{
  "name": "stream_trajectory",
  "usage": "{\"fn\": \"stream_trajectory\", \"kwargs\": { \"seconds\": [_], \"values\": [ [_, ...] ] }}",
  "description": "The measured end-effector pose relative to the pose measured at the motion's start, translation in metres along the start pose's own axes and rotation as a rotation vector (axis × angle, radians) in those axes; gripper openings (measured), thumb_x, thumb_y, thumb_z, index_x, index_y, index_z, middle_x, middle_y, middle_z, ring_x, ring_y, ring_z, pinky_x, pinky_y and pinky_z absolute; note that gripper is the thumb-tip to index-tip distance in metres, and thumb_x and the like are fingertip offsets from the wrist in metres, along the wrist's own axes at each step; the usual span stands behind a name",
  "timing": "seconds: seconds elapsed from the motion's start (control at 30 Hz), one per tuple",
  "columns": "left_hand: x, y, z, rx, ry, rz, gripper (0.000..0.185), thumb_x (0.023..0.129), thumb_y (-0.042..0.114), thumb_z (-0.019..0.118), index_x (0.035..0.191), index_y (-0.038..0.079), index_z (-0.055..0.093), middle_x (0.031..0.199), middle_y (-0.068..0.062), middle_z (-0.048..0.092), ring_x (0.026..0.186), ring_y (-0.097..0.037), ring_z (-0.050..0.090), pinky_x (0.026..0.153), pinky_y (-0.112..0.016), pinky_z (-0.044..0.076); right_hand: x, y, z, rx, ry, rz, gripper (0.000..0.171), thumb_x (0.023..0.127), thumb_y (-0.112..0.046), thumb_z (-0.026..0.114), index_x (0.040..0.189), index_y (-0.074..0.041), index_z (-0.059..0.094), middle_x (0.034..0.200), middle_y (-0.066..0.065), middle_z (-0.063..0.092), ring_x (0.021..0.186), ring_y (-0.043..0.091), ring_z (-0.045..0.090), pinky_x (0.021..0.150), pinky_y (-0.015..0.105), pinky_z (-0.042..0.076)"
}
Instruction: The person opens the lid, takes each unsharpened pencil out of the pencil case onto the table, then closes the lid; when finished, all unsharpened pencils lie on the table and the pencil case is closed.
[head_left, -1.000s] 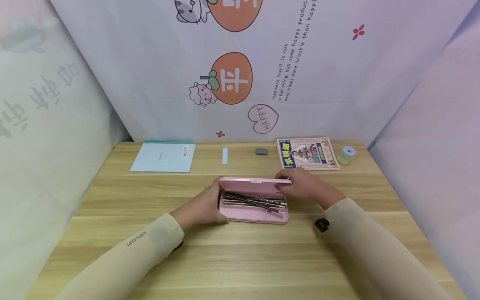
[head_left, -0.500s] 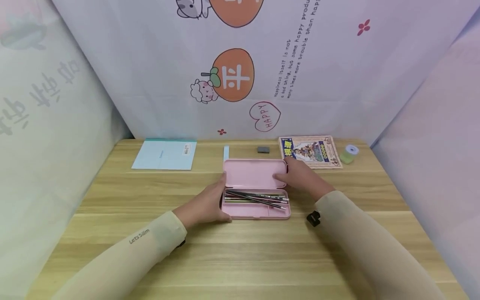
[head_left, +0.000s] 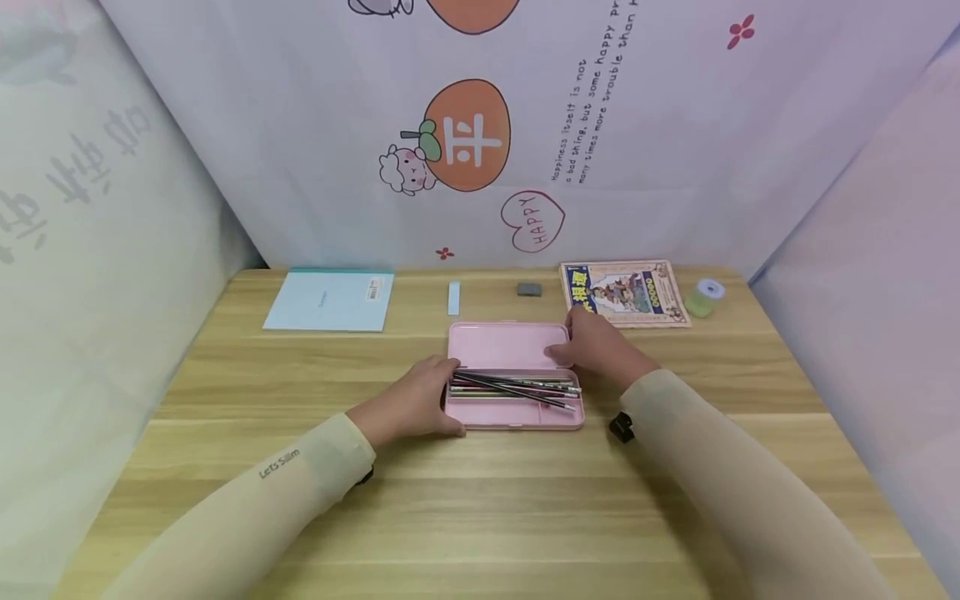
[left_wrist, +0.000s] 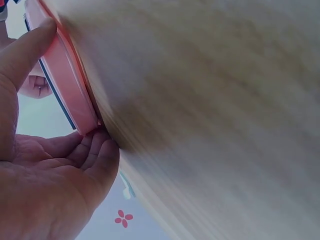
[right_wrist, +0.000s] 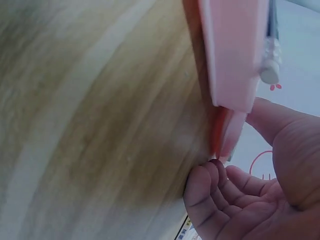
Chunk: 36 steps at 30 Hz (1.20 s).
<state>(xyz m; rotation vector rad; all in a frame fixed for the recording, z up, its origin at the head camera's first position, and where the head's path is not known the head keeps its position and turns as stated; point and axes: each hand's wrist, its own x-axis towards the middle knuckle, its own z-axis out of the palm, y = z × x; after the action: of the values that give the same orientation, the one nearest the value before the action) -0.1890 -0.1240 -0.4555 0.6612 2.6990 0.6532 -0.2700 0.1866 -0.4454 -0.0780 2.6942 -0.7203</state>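
A pink pencil case (head_left: 491,412) lies unfolded on the table, its lid (head_left: 498,345) laid back toward the wall. Several dark pencils (head_left: 517,385) lie in the base, some slanting across the others. My left hand (head_left: 411,402) grips the base's left end, thumb at the front and fingers at the back corner; the left wrist view shows them against its pink side wall (left_wrist: 67,65). My right hand (head_left: 600,346) holds the lid's right end, its thumb on the inner face. In the right wrist view, a pencil's pale end (right_wrist: 270,70) sticks out past the case rim.
Along the back of the table (head_left: 480,508) lie a light blue notebook (head_left: 326,302), a pale blue strip (head_left: 453,298), a grey eraser-like block (head_left: 528,289) and an illustrated book (head_left: 622,292). A small green-and-white container (head_left: 705,297) stands at the right. Printed cloth walls enclose three sides.
My right hand has swung the lid from partly raised back toward the table. My left hand stays at the case's left end. The head view has tilted slightly downward.
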Motion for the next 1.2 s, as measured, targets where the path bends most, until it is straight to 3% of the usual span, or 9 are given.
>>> {"fn": "stream_trajectory", "kwargs": {
  "seconds": [0.2, 0.33, 0.47, 0.67, 0.87, 1.0, 1.2],
  "values": [
    [-0.002, -0.002, -0.002, -0.001, 0.026, 0.032, 0.099, 0.072, 0.043, 0.095, 0.147, -0.001, 0.048, 0.140, -0.016, 0.055, 0.128, -0.029, 0.052, 0.113, -0.042, 0.042, -0.001, -0.006, -0.002, -0.035, 0.029, -0.049, 0.050, 0.093, -0.036, 0.079, 0.118, -0.001, 0.054, 0.095, 0.015, 0.061, 0.082, 0.028, 0.057, 0.066, 0.038, 0.050],
    [-0.006, -0.002, -0.003, 0.002, 0.037, 0.035, 0.097, 0.071, 0.043, 0.096, 0.145, -0.001, 0.051, 0.135, -0.014, 0.057, 0.124, -0.028, 0.054, 0.111, -0.042, 0.044, -0.013, -0.010, -0.002, -0.082, 0.140, -0.144, 0.046, 0.095, -0.030, 0.076, 0.123, 0.002, 0.058, 0.105, 0.017, 0.059, 0.092, 0.029, 0.057, 0.078, 0.042, 0.053],
    [-0.010, -0.003, -0.005, 0.011, 0.033, 0.011, 0.099, 0.071, 0.044, 0.096, 0.146, -0.001, 0.050, 0.135, -0.012, 0.058, 0.124, -0.027, 0.054, 0.111, -0.041, 0.044, -0.036, -0.012, -0.002, -0.017, 0.224, -0.250, 0.039, 0.095, -0.024, 0.075, 0.120, 0.002, 0.061, 0.111, 0.016, 0.059, 0.099, 0.030, 0.057, 0.087, 0.045, 0.054],
    [-0.011, -0.004, -0.006, 0.015, 0.023, 0.012, 0.100, 0.072, 0.044, 0.096, 0.148, -0.001, 0.048, 0.137, -0.013, 0.057, 0.128, -0.029, 0.053, 0.113, -0.043, 0.042, -0.070, -0.003, 0.011, 0.116, 0.221, -0.414, 0.024, 0.090, -0.014, 0.079, 0.108, -0.003, 0.069, 0.101, 0.007, 0.066, 0.094, 0.022, 0.064, 0.086, 0.041, 0.059],
    [-0.005, -0.004, -0.004, 0.011, 0.005, 0.019, 0.101, 0.071, 0.044, 0.096, 0.149, 0.001, 0.048, 0.138, -0.012, 0.056, 0.129, -0.028, 0.052, 0.113, -0.042, 0.042, -0.083, 0.008, 0.035, 0.133, 0.193, -0.430, 0.017, 0.088, -0.012, 0.080, 0.102, -0.008, 0.072, 0.100, 0.002, 0.068, 0.092, 0.018, 0.066, 0.084, 0.037, 0.060],
    [-0.002, -0.005, -0.003, 0.012, 0.004, 0.023, 0.100, 0.070, 0.045, 0.096, 0.147, 0.001, 0.049, 0.135, -0.011, 0.057, 0.126, -0.027, 0.052, 0.112, -0.041, 0.043, -0.086, 0.006, 0.042, 0.096, 0.185, -0.435, 0.019, 0.088, -0.016, 0.082, 0.103, -0.009, 0.073, 0.099, 0.001, 0.067, 0.090, 0.019, 0.064, 0.080, 0.037, 0.060],
    [-0.002, -0.006, -0.004, -0.003, 0.026, 0.035, 0.099, 0.070, 0.045, 0.096, 0.145, 0.000, 0.050, 0.132, -0.012, 0.057, 0.124, -0.028, 0.054, 0.111, -0.041, 0.044, -0.086, -0.007, 0.044, -0.048, 0.183, -0.483, 0.020, 0.086, -0.018, 0.086, 0.099, -0.010, 0.073, 0.091, -0.002, 0.064, 0.080, 0.013, 0.057, 0.070, 0.031, 0.053]
  ]
}}
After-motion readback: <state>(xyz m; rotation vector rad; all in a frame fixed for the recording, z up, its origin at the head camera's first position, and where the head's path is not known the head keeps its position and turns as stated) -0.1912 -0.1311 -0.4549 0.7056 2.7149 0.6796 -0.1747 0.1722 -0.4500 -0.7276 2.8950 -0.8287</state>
